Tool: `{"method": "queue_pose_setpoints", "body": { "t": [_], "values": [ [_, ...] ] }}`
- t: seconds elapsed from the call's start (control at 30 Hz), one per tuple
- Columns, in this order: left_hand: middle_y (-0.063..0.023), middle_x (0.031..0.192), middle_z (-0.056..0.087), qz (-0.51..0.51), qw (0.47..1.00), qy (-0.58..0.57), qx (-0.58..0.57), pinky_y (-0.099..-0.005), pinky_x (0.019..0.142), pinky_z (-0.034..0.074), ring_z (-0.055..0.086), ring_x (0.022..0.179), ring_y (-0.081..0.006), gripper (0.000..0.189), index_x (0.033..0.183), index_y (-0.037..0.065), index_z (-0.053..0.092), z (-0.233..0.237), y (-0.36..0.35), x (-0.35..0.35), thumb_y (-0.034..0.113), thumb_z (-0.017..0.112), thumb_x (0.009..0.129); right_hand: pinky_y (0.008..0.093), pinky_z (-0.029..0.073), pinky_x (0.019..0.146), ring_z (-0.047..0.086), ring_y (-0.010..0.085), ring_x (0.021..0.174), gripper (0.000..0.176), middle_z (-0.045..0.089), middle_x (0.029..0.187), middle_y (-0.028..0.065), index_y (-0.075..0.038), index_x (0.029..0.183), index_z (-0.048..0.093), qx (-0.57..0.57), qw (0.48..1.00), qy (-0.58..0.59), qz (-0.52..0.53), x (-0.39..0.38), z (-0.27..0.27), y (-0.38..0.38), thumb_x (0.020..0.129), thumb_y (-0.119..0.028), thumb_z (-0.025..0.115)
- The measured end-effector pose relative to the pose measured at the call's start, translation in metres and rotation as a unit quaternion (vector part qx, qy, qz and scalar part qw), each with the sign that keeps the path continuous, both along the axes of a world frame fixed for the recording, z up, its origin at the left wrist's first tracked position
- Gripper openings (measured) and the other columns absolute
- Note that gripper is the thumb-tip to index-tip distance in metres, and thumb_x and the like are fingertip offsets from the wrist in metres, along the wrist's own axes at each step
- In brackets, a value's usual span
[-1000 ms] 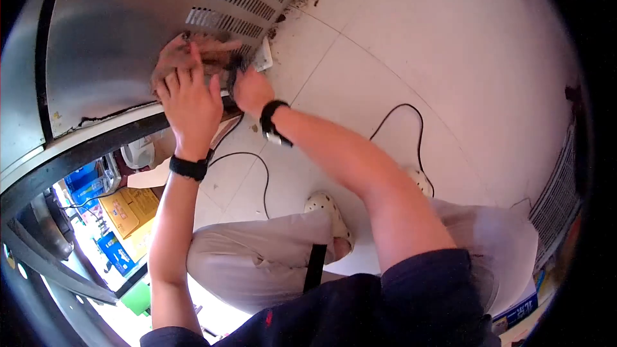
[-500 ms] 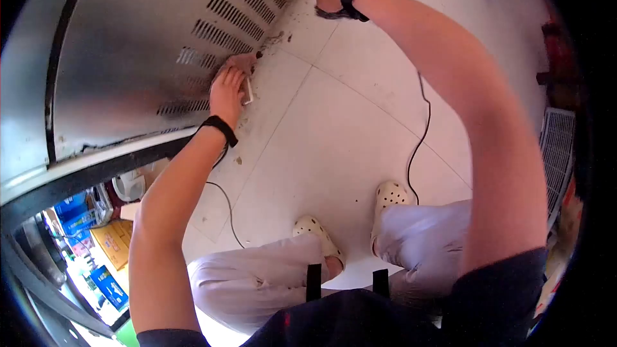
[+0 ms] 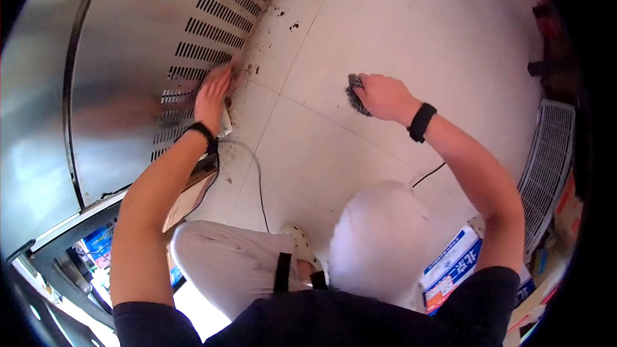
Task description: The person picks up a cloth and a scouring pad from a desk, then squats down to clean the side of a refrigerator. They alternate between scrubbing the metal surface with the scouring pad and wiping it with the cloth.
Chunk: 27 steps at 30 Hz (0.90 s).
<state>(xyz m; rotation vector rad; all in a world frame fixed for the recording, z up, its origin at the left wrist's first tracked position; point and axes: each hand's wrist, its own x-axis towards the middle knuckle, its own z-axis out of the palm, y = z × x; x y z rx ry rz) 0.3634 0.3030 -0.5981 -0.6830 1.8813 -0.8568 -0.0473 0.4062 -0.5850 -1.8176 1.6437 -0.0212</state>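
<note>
Person crouching over tiled floor (image 3: 360,32), hands well apart. At left, left hand (image 3: 212,93) lying flat, fingers spread, against slotted steel panel (image 3: 128,58), just above dark crumbs (image 3: 247,69) at its base. At centre, right hand (image 3: 384,97) clenching around dark scouring pad (image 3: 354,94), holding it low over tiles; contact unclear. Black cable (image 3: 259,180) trailing near knees.

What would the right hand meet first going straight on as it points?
Probably the vented metal panel, past bare floor tile; depth is unclear. The right hand grips a scouring pad.
</note>
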Motion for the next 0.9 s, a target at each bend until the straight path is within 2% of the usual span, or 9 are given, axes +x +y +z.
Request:
{"method": "queue_pose_setpoints", "body": {
  "t": [0.13, 0.2, 0.27, 0.37, 0.47, 0.53, 0.63, 0.77, 0.9],
  "values": [
    [0.0001, 0.167, 0.015, 0.087, 0.990, -0.068, 0.090, -0.0403, 0.124, 0.005, 0.013, 0.152, -0.0166, 0.063, 0.159, 0.013, 0.019, 0.030, 0.011, 0.023, 0.037, 0.034, 0.103, 0.0508, 0.053, 0.077, 0.066, 0.0407, 0.089, 0.032, 0.069, 0.093, 0.0214, -0.002, 0.104, 0.061, 0.018, 0.998, -0.052, -0.013, -0.011, 0.005, -0.013, 0.098, -0.030, 0.047],
    [-0.0007, 0.164, 0.023, 0.063, 0.998, 0.027, 0.015, -0.0405, 0.123, 0.011, 0.019, 0.151, -0.0173, 0.069, 0.160, 0.017, 0.019, 0.027, -0.004, -0.004, 0.048, 0.041, 0.102, 0.0511, 0.053, 0.078, 0.065, 0.0419, 0.090, 0.033, 0.069, 0.094, 0.0219, -0.001, 0.104, 0.060, 0.042, 0.997, -0.062, -0.020, -0.010, 0.011, -0.040, 0.098, -0.031, 0.047],
    [-0.0002, 0.165, 0.020, 0.095, 0.992, 0.089, 0.005, -0.0401, 0.123, 0.011, 0.018, 0.151, -0.0171, 0.067, 0.160, 0.017, 0.018, 0.019, -0.042, -0.038, 0.044, 0.041, 0.103, 0.0515, 0.052, 0.078, 0.065, 0.0425, 0.090, 0.033, 0.068, 0.095, 0.0223, -0.002, 0.104, 0.059, -0.011, 0.999, -0.024, 0.018, -0.004, 0.015, -0.091, 0.098, -0.032, 0.048],
    [0.0007, 0.166, 0.016, 0.037, 0.994, 0.082, -0.068, -0.0393, 0.123, 0.010, 0.017, 0.151, -0.0162, 0.065, 0.160, 0.015, 0.016, 0.005, -0.046, -0.064, 0.040, 0.038, 0.104, 0.0518, 0.052, 0.077, 0.065, 0.0418, 0.090, 0.031, 0.067, 0.095, 0.0212, -0.004, 0.105, 0.059, -0.134, 0.990, 0.027, 0.044, 0.026, 0.038, -0.161, 0.098, -0.033, 0.049],
    [0.0010, 0.167, 0.012, 0.054, 0.997, 0.035, -0.047, -0.0388, 0.123, 0.009, 0.015, 0.152, -0.0152, 0.062, 0.160, 0.012, 0.015, 0.021, -0.034, -0.057, 0.034, 0.034, 0.105, 0.0507, 0.052, 0.079, 0.064, 0.0405, 0.092, 0.029, 0.066, 0.097, 0.0185, -0.007, 0.107, 0.059, -0.232, 0.967, 0.096, 0.042, 0.033, 0.054, -0.200, 0.098, -0.033, 0.051],
    [-0.0003, 0.167, 0.014, 0.023, 0.998, -0.051, -0.004, -0.0385, 0.123, 0.009, 0.014, 0.152, -0.0149, 0.062, 0.160, 0.012, 0.014, 0.012, -0.027, -0.033, 0.029, 0.033, 0.104, 0.0500, 0.052, 0.080, 0.063, 0.0403, 0.094, 0.028, 0.065, 0.101, 0.0186, -0.007, 0.109, 0.057, -0.216, 0.973, 0.080, -0.008, 0.035, 0.055, -0.189, 0.099, -0.033, 0.050],
    [-0.0041, 0.164, 0.023, 0.024, 0.996, 0.085, 0.028, -0.0379, 0.124, 0.011, 0.019, 0.151, -0.0173, 0.058, 0.157, 0.008, 0.024, 0.000, -0.022, -0.004, 0.025, 0.035, 0.102, 0.0504, 0.051, 0.083, 0.061, 0.0427, 0.097, 0.032, 0.063, 0.103, 0.0222, -0.004, 0.112, 0.055, -0.158, 0.978, 0.004, -0.137, 0.041, 0.027, -0.141, 0.099, -0.033, 0.050],
    [-0.0078, 0.159, 0.035, 0.043, 0.983, 0.177, 0.024, -0.0380, 0.122, 0.015, 0.030, 0.146, -0.0199, 0.059, 0.151, 0.003, 0.036, 0.025, -0.036, -0.038, 0.032, 0.042, 0.100, 0.0492, 0.049, 0.086, 0.060, 0.0424, 0.099, 0.027, 0.063, 0.105, 0.0229, -0.003, 0.113, 0.053, -0.143, 0.971, -0.113, -0.156, 0.054, -0.020, -0.136, 0.098, -0.025, 0.056],
    [-0.0092, 0.154, 0.041, 0.092, 0.959, 0.264, 0.055, -0.0401, 0.119, 0.020, 0.036, 0.142, -0.0224, 0.067, 0.149, 0.002, 0.040, 0.029, -0.039, -0.052, 0.039, 0.054, 0.095, 0.0455, 0.049, 0.089, 0.059, 0.0404, 0.104, 0.033, 0.061, 0.112, 0.0217, -0.002, 0.123, 0.053, -0.315, 0.869, -0.265, -0.275, 0.098, -0.044, -0.168, 0.096, -0.020, 0.059]
  ]
}}
